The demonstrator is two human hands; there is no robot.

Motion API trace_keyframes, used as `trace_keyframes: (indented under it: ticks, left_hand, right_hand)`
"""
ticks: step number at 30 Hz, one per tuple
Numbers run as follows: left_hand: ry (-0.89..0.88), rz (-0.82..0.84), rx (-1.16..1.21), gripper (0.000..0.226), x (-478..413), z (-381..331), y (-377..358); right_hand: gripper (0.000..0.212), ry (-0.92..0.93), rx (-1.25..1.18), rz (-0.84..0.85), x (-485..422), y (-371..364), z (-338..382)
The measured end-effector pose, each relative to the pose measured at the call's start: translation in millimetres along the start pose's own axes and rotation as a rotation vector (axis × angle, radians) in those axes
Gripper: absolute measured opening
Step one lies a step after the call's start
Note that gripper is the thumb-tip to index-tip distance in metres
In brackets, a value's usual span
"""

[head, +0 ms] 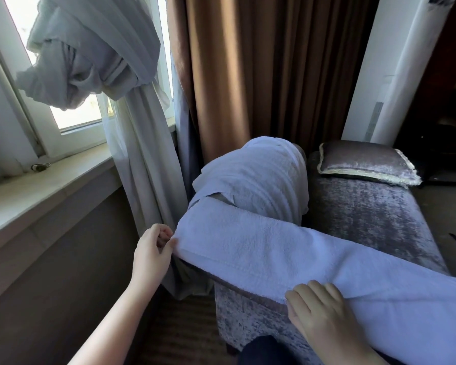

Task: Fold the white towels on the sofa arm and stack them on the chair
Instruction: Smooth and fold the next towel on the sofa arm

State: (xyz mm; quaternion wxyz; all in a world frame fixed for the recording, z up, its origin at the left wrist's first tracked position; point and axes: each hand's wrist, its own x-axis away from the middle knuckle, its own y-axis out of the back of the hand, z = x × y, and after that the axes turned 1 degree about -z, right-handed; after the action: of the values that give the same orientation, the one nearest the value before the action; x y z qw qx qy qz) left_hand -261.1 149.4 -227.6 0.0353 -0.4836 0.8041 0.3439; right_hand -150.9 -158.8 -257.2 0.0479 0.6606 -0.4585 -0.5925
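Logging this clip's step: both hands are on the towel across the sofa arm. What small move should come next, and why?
Probably the left hand should carry its pinched end over to the right hand, halving the towel: it lies spread unfolded across the sofa arm, and each hand holds an edge.

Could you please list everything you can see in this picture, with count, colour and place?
sofa: one, grey velvet, centre to right
front towel: one, white, spread along the sofa's arm
far towel: one, white, draped over the arm's far end
cushion: one, grey with pale fringe, on the sofa's far end
brown curtain: one, brown, behind the sofa
sheer curtain: one, pale, knotted, upper left
window sill: one, pale, left
left hand: one, pinches the front towel's left corner
right hand: one, grips the front towel's near edge
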Motion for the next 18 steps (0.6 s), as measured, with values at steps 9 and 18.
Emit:
trace_keyframes:
  ticks: [9, 18]
  left_hand:
    - [0.173, 0.231, 0.089, 0.025, -2.9, -23.3, -5.6]
    - [0.109, 0.210, 0.209, 0.013, -41.6, -42.1, 19.5]
  right_hand:
    - [0.028, -0.150, 0.050, -0.003, 5.9, 6.0, -20.0]
    - [0.031, -0.082, -0.131, -0.064, -16.1, 32.4, -12.8]
